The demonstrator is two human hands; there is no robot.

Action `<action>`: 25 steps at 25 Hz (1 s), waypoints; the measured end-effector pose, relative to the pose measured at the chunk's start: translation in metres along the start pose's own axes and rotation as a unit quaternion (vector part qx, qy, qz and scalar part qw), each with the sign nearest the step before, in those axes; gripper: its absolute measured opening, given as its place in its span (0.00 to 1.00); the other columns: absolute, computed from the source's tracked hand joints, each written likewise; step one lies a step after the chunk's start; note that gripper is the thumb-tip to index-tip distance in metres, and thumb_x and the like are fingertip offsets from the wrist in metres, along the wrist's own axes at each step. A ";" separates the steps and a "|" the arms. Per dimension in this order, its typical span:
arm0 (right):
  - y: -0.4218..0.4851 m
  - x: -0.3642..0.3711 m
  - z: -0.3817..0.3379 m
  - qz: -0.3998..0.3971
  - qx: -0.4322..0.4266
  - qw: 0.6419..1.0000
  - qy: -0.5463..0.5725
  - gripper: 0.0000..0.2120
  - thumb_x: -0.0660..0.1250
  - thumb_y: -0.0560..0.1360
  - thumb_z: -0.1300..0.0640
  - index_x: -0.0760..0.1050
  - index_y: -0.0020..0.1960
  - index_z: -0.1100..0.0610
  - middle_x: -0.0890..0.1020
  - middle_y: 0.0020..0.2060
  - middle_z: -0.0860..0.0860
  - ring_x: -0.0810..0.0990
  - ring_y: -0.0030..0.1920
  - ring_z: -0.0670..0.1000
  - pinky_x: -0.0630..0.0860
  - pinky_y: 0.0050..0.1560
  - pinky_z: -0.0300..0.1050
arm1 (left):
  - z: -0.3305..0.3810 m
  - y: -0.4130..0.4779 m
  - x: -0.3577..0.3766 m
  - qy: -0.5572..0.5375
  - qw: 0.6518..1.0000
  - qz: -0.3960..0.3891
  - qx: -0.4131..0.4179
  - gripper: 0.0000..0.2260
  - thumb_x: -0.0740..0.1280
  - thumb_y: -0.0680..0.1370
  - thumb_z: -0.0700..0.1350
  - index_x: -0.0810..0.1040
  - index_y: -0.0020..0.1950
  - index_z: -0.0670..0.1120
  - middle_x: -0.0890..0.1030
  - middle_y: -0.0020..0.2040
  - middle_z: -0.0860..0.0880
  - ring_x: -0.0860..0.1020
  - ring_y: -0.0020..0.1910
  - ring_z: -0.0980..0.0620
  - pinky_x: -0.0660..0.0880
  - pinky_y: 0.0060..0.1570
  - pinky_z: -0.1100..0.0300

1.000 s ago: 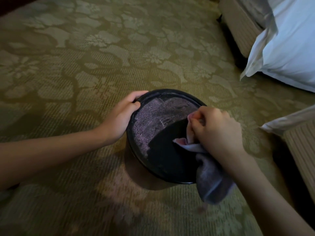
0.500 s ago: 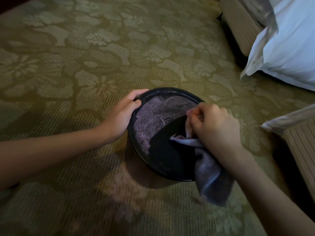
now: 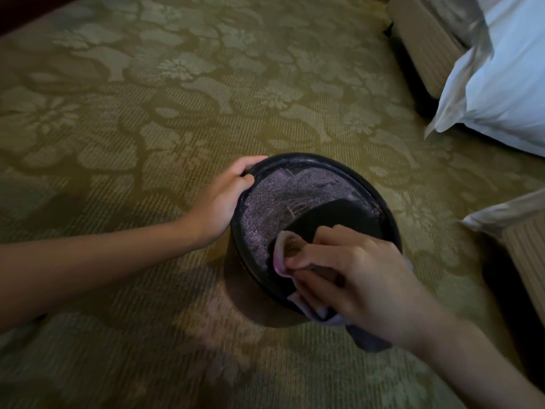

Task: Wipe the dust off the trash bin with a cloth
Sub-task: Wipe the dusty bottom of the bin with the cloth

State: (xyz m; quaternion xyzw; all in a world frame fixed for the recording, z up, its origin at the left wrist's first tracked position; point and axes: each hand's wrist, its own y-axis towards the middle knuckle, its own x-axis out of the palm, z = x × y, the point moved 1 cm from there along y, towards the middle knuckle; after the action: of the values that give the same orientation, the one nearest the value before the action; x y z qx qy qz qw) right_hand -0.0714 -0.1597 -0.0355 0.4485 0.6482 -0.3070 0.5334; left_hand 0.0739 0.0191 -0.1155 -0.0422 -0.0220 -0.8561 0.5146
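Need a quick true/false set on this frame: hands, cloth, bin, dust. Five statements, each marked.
1. The left hand grips the bin by its rim. True.
2. The right hand is empty. False: it holds the cloth.
3. The bin top is wiped clean all over. False: dust covers its left and far part. Only a dark patch by the cloth is clean.
4. The bin stands on a patterned carpet. True.
5. A pillow lies on the bin. False: it lies apart from the bin, at the upper right.
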 end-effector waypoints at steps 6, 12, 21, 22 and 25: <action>0.010 -0.007 0.002 -0.075 -0.062 0.993 0.069 0.06 0.65 0.78 0.47 0.80 0.49 0.44 0.74 0.39 0.42 0.75 0.40 0.41 0.73 0.32 0.48 | -0.004 0.002 -0.001 0.004 1.000 -0.015 0.005 0.17 0.53 0.82 0.44 0.70 0.69 0.50 0.79 0.61 0.49 0.80 0.59 0.50 0.76 0.60 0.48; 0.051 0.009 -0.022 -0.027 -0.002 0.997 0.072 0.05 0.67 0.75 0.50 0.72 0.50 0.44 0.75 0.40 0.41 0.77 0.41 0.43 0.73 0.38 0.47 | -0.010 0.003 0.002 -0.013 0.999 -0.006 0.032 0.17 0.53 0.80 0.45 0.70 0.67 0.49 0.80 0.56 0.53 0.79 0.55 0.59 0.75 0.55 0.65; 0.039 0.007 -0.016 -0.012 0.037 0.992 0.118 0.06 0.66 0.75 0.45 0.74 0.48 0.46 0.80 0.40 0.40 0.82 0.44 0.44 0.77 0.42 0.50 | -0.005 0.004 0.000 0.021 0.999 -0.003 0.031 0.16 0.53 0.80 0.44 0.73 0.65 0.49 0.80 0.58 0.51 0.79 0.58 0.55 0.74 0.59 0.56; 0.029 0.003 -0.012 -0.034 0.031 0.990 0.137 0.06 0.67 0.75 0.45 0.75 0.48 0.46 0.81 0.40 0.40 0.82 0.44 0.43 0.78 0.41 0.49 | -0.004 0.003 -0.001 0.030 0.999 -0.005 0.031 0.16 0.53 0.80 0.45 0.73 0.65 0.50 0.80 0.59 0.51 0.79 0.59 0.54 0.73 0.60 0.53; 0.005 -0.009 -0.003 -0.070 0.017 0.988 0.135 0.05 0.68 0.76 0.46 0.79 0.48 0.46 0.80 0.41 0.40 0.81 0.43 0.39 0.78 0.38 0.45 | -0.005 0.002 -0.001 0.027 0.999 -0.009 0.028 0.16 0.53 0.80 0.46 0.72 0.66 0.51 0.80 0.60 0.50 0.79 0.59 0.52 0.75 0.62 0.48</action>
State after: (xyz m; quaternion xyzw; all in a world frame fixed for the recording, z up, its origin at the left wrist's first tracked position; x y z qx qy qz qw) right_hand -0.0682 -0.1568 -0.0259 0.4483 0.7385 -0.2916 0.4106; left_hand 0.0761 0.0185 -0.1209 -0.0048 -0.0328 -0.8607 0.5080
